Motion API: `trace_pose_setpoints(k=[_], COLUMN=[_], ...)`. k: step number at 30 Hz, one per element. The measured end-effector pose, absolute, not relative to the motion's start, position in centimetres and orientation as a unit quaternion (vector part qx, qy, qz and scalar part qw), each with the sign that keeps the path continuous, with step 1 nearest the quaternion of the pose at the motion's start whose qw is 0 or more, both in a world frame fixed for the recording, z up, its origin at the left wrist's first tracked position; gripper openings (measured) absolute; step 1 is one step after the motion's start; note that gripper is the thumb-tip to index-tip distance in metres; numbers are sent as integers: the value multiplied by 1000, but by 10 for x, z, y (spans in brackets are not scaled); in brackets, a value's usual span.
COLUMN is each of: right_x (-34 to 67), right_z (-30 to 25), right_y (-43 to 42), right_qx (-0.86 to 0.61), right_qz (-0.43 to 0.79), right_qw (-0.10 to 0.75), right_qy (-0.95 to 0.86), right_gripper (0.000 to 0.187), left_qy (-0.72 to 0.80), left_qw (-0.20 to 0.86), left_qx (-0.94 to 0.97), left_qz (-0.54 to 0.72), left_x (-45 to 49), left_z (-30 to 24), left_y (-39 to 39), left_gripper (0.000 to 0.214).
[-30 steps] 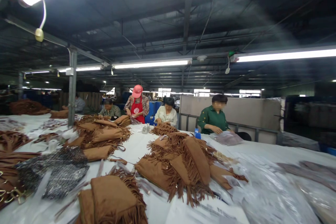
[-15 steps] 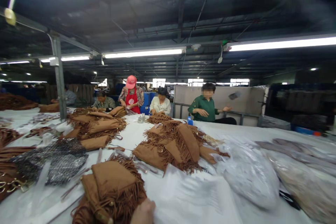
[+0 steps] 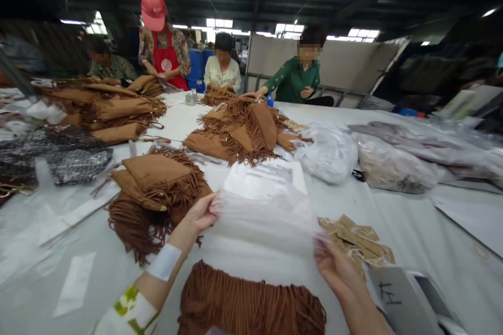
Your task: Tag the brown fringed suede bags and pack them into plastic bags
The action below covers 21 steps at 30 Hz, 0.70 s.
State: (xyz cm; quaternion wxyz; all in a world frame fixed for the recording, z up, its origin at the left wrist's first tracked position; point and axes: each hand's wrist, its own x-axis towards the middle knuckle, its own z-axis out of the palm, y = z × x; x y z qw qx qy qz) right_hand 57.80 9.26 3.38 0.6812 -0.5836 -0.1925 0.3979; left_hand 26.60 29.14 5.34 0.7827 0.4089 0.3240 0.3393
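A clear plastic bag [image 3: 263, 220] spans the gap between our hands, just beyond a fringed brown piece [image 3: 251, 303] on the white-covered table [image 3: 133, 293]. Our left hand [image 3: 203, 213] pinches one side; our right hand [image 3: 334, 261], blurred, appears clamped on the other. We judge this as spreading the plastic; the next move calls for even, light tension. Cardboard tags [image 3: 359, 238] lie beside our right hand; a co-worker in green [image 3: 293, 81] is across the table.

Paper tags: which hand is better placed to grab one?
Right, probably: the right hand is beside the paper tags; the left hand is farther, across the translucent bag that both hold.
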Motion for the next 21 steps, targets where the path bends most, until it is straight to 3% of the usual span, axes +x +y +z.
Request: trace_pose_setpoints(k=[3,6,12,15,18,21], right_x=[579,570,555,561,570,576], right_z=[32,28,43,55,54,40], right_y=[94,96,89,85,81,72], right_qx=[-492,-498,-637,-644,-605,-591], right_qz=[493,522,379,299,186,181], right_qw=[705,686,561,442,264,181], right_qy=[-135,-97,-368,-548,-728,-765], right_gripper=[19,23,37,34,13,13], left_qy=[317,312,297,270,173,115], left_qw=[792,789,735,536,277,158], left_qx=[431,473,566,777,940,981], left_qz=[293,237,227,191,94,19], left_x=[252,234,199,187,181,176], left_z=[54,61,82,81,61,35], left_y=[280,270,263,264,263,257], left_gripper=[35,44,59,48,31,25])
